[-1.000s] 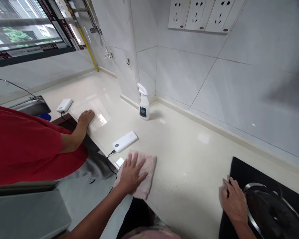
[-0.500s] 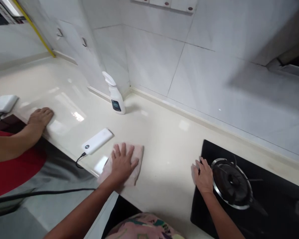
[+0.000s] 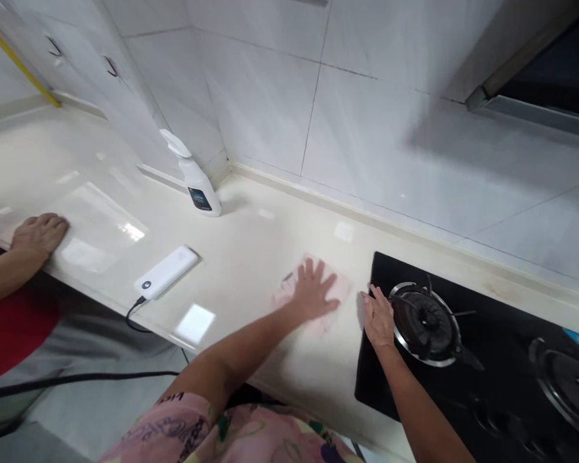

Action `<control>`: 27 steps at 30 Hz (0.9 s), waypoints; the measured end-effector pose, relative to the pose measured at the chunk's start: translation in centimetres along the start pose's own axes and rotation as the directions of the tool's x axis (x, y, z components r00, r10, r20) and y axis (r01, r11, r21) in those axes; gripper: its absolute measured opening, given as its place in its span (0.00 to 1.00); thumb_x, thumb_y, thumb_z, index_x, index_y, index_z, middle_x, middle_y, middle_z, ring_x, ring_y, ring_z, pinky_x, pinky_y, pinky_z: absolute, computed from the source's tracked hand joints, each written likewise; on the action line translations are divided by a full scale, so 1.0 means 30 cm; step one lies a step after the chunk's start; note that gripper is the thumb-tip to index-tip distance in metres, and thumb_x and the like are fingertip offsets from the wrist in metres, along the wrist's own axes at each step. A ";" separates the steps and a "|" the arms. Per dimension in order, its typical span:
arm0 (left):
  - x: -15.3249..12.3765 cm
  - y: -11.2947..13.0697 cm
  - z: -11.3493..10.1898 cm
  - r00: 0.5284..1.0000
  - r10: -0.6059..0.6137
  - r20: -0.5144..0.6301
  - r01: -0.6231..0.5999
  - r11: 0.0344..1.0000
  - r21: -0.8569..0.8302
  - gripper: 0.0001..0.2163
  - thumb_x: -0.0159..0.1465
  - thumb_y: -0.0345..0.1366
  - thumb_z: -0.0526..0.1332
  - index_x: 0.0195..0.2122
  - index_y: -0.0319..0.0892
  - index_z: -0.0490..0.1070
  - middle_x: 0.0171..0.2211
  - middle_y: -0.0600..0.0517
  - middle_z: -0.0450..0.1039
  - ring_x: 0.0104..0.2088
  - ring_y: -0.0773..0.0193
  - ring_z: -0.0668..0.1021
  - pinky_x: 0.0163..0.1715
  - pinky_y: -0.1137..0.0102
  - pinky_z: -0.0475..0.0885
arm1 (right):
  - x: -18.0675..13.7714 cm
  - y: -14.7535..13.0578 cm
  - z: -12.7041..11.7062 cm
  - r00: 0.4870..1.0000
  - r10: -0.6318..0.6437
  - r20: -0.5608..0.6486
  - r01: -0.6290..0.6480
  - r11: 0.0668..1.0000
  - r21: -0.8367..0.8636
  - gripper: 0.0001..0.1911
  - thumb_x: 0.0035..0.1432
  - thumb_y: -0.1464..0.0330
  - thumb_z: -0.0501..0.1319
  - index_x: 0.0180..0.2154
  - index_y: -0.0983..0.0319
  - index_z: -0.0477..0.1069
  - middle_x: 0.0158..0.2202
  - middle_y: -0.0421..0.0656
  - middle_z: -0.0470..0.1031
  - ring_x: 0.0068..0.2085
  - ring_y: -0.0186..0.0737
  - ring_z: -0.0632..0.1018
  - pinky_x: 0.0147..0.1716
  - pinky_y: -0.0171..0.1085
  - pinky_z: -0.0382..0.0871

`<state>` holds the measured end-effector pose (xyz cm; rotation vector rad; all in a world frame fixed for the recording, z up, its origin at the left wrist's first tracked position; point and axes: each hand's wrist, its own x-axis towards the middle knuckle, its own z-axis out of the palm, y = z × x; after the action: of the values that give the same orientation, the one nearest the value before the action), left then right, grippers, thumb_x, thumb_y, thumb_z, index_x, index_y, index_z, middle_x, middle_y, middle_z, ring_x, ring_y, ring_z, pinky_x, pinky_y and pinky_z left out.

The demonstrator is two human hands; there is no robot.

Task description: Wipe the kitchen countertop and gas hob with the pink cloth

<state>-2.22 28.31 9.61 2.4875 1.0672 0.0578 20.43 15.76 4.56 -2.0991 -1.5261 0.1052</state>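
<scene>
My left hand [image 3: 316,294] lies flat, fingers spread, on a pale pink cloth [image 3: 341,289] on the cream countertop. The cloth is blurred, and part of it is hidden under the palm. At the left edge of the black gas stove [image 3: 439,393] rests my right hand [image 3: 379,316], its fingers stretched out and nothing visible in them. It is beside the nearer burner [image 3: 427,323]. A white spray bottle [image 3: 199,183] with a dark label stands upright near the wall corner. To the left of the cloth lies a white power bank [image 3: 168,271] with a black cable plugged in.
Another person's hand [image 3: 39,235] rests on the counter at far left. A second burner [image 3: 572,386] is at the right. Above the stove juts a dark hood [image 3: 550,77]. Tiled wall [image 3: 260,103] bounds the back of the countertop [image 3: 251,254].
My left hand has slid the cloth right across the counter, toward the stove. My right hand stays at the stove's edge. The view has shifted to the right.
</scene>
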 end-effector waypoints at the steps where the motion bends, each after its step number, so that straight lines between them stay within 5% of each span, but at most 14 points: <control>1: -0.073 0.049 0.048 0.996 0.091 0.008 -0.091 0.996 -0.013 0.40 0.67 0.64 0.56 0.76 0.52 0.55 0.80 0.44 0.36 0.76 0.25 0.34 0.69 0.31 0.34 | -0.003 0.001 -0.002 1.000 -0.004 0.004 0.004 1.000 0.004 0.32 0.76 0.55 0.40 0.53 0.63 0.79 0.68 0.54 0.70 0.71 0.54 0.65 0.70 0.59 0.55; 4: -0.321 0.116 0.142 0.960 0.278 -0.003 -0.278 0.959 -0.044 0.41 0.63 0.64 0.62 0.74 0.55 0.59 0.80 0.44 0.39 0.77 0.27 0.39 0.70 0.32 0.39 | -0.013 0.002 -0.005 1.000 -0.019 0.011 0.018 1.000 0.012 0.31 0.76 0.55 0.41 0.54 0.63 0.78 0.68 0.53 0.69 0.72 0.53 0.63 0.71 0.58 0.54; 6: -0.475 0.084 0.149 0.952 0.305 0.005 -0.305 0.951 -0.050 0.40 0.63 0.63 0.64 0.74 0.59 0.59 0.79 0.46 0.42 0.77 0.29 0.43 0.71 0.34 0.42 | -0.019 0.001 -0.007 1.000 -0.022 0.014 0.022 1.000 0.014 0.31 0.76 0.55 0.41 0.55 0.63 0.77 0.69 0.53 0.68 0.72 0.53 0.63 0.71 0.59 0.53; 11: -0.686 -0.193 0.006 0.997 -0.061 -0.036 0.065 0.994 0.091 0.35 0.65 0.60 0.64 0.73 0.60 0.62 0.79 0.48 0.46 0.77 0.32 0.46 0.71 0.39 0.47 | -0.021 -0.006 -0.006 1.000 -0.025 0.010 0.025 1.000 -0.014 0.28 0.75 0.56 0.44 0.55 0.62 0.77 0.69 0.53 0.68 0.72 0.54 0.62 0.71 0.60 0.53; 13: -0.689 -0.321 -0.079 0.961 -0.251 -0.116 0.268 0.949 0.164 0.33 0.67 0.56 0.62 0.73 0.57 0.63 0.78 0.47 0.47 0.77 0.34 0.46 0.71 0.41 0.48 | -0.018 -0.009 -0.006 1.000 -0.020 0.007 0.020 0.999 -0.032 0.27 0.75 0.57 0.44 0.55 0.62 0.77 0.69 0.52 0.68 0.72 0.53 0.62 0.71 0.59 0.53; 16: -0.620 -0.460 -0.185 0.842 -0.475 -0.255 0.525 0.831 0.185 0.32 0.70 0.55 0.58 0.74 0.52 0.62 0.78 0.43 0.46 0.77 0.33 0.45 0.71 0.41 0.49 | -0.013 -0.014 -0.007 1.000 -0.017 0.007 0.017 0.999 -0.040 0.28 0.75 0.58 0.44 0.54 0.63 0.77 0.68 0.53 0.69 0.72 0.52 0.62 0.71 0.57 0.53; 20: -0.453 -0.488 -0.232 0.709 -0.632 -0.313 0.685 0.723 0.090 0.35 0.72 0.57 0.52 0.76 0.47 0.56 0.79 0.38 0.43 0.76 0.26 0.43 0.69 0.35 0.47 | -0.011 -0.021 -0.013 1.000 -0.021 0.012 0.022 1.000 -0.021 0.28 0.75 0.58 0.44 0.54 0.65 0.77 0.68 0.55 0.68 0.72 0.54 0.62 0.71 0.56 0.52; 22: -0.372 -0.430 -0.212 0.744 -0.607 -0.279 0.648 0.758 0.076 0.35 0.73 0.57 0.51 0.77 0.46 0.55 0.79 0.38 0.40 0.76 0.25 0.39 0.70 0.34 0.44 | -0.009 -0.025 -0.016 1.000 -0.020 0.017 0.021 1.000 -0.014 0.28 0.75 0.57 0.43 0.54 0.65 0.77 0.68 0.55 0.68 0.72 0.53 0.62 0.71 0.56 0.51; 27: -0.282 -0.138 -0.075 0.967 -0.250 -0.056 0.254 0.966 0.058 0.36 0.71 0.58 0.56 0.77 0.50 0.55 0.80 0.43 0.37 0.76 0.27 0.34 0.71 0.34 0.39 | -0.003 -0.038 -0.019 1.000 -0.003 0.021 0.004 1.000 -0.023 0.31 0.76 0.56 0.41 0.54 0.65 0.76 0.68 0.55 0.68 0.72 0.52 0.61 0.71 0.55 0.50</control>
<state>-11.45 25.75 11.06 2.3954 1.4184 0.0066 19.63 15.70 5.54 -2.1193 -1.5501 0.1087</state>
